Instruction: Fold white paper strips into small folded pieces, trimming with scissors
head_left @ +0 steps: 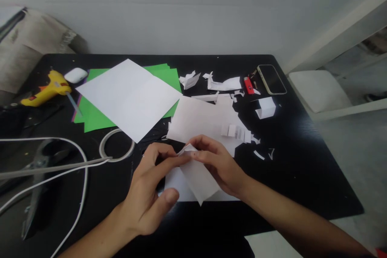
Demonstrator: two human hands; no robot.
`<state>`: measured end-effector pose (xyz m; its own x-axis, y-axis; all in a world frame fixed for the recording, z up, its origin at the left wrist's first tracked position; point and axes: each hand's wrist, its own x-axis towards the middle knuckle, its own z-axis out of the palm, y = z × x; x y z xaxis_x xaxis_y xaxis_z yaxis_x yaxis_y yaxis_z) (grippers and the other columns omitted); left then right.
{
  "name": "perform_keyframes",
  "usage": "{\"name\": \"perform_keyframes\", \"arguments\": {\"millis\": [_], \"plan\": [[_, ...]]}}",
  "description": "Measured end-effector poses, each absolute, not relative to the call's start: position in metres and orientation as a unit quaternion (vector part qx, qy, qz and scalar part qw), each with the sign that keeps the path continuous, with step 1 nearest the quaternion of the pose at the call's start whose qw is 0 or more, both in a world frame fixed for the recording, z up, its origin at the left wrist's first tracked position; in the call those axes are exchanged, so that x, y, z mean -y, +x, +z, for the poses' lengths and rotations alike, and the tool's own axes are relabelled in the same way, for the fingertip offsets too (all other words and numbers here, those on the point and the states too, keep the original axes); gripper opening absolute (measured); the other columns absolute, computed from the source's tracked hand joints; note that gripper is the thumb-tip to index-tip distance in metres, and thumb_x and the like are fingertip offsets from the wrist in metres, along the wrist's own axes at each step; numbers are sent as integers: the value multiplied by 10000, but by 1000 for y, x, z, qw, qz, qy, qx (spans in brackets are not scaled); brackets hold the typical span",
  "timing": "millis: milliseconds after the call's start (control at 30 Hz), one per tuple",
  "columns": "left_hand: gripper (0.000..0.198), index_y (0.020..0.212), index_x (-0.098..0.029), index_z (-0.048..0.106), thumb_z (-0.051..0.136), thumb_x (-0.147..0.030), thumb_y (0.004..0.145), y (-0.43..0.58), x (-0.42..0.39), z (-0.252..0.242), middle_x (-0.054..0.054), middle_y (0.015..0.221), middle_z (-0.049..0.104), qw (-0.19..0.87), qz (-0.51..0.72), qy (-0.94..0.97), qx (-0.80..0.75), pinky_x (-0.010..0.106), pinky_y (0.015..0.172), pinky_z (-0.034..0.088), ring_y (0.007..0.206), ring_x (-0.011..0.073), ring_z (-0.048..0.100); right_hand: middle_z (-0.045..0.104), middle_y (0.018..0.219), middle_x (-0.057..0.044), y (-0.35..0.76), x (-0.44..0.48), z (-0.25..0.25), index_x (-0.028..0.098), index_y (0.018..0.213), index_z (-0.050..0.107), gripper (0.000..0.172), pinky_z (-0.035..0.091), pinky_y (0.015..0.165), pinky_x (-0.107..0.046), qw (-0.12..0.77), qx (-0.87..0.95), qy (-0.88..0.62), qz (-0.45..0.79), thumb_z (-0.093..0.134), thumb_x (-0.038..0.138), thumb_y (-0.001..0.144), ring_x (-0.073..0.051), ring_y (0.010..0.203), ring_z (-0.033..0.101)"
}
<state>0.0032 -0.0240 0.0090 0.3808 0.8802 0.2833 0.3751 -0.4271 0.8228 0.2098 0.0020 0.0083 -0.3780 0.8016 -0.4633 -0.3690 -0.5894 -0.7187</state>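
Note:
Both my hands meet over a small folded piece of white paper [198, 179] near the front of the black table [302, 161]. My left hand [151, 193] pinches its upper edge with the fingertips, thumb stretched below. My right hand [217, 161] grips the same top corner from the right, fingers curled over it. The paper hangs down between my hands to a point. Another white sheet [202, 119] lies flat just behind them.
A large white sheet [130, 96] lies on green paper [93, 117]. A yellow glue gun [48, 86], white cables [81, 169] and pliers [39, 165] lie left. Paper scraps [222, 84], a red lighter [248, 85], a phone [271, 79] and a folded paper box [266, 107] lie at the back right.

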Motion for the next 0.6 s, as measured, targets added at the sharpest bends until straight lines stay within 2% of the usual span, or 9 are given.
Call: {"name": "perform_keyframes", "arguments": {"millis": [100, 133, 267, 333, 500, 600], "plan": [[152, 1102, -215, 675, 594, -291, 998, 7, 22, 10, 89, 1160, 586, 315, 370, 741, -464, 391, 927, 513, 1088, 245, 599, 705, 928, 11, 210, -2, 6, 219, 982, 730, 170, 508, 722, -243, 379, 295, -435, 762, 790, 273, 832, -121, 799, 647], [100, 1062, -214, 652, 640, -230, 964, 8, 21, 9, 81, 1155, 601, 312, 371, 732, -478, 374, 922, 521, 1081, 232, 611, 710, 933, 11, 209, -1, 5, 221, 984, 737, 158, 516, 748, -246, 383, 312, -443, 748, 780, 275, 842, -123, 822, 655], [164, 1038, -223, 583, 698, -198, 923, 14, 20, 2, 33, 1024, 652, 372, 380, 676, -510, 294, 757, 570, 853, 160, 648, 750, 1003, -21, 206, 1, 1, 225, 1036, 756, 200, 547, 912, -318, 393, 390, -457, 696, 774, 321, 861, -169, 962, 699], [167, 1059, -228, 578, 687, -199, 935, 16, 19, -1, 7, 959, 668, 400, 384, 650, -520, 253, 691, 577, 759, 128, 654, 761, 1039, -41, 205, 3, 0, 226, 1072, 754, 231, 559, 942, -353, 390, 424, -464, 673, 771, 330, 867, -190, 1001, 710], [117, 1035, -219, 637, 680, -174, 937, 17, 19, -1, -15, 868, 689, 395, 396, 636, -531, 203, 647, 574, 699, 103, 665, 747, 993, -35, 205, 7, 0, 232, 1021, 674, 209, 604, 826, -336, 416, 502, -482, 586, 789, 281, 853, -192, 929, 727], [107, 1018, -217, 662, 690, -163, 930, 15, 19, 1, -18, 857, 691, 376, 401, 640, -537, 197, 656, 575, 703, 99, 662, 758, 1004, -45, 205, 9, 2, 223, 968, 660, 140, 621, 822, -338, 437, 577, -460, 514, 765, 239, 876, -187, 891, 740]]}}
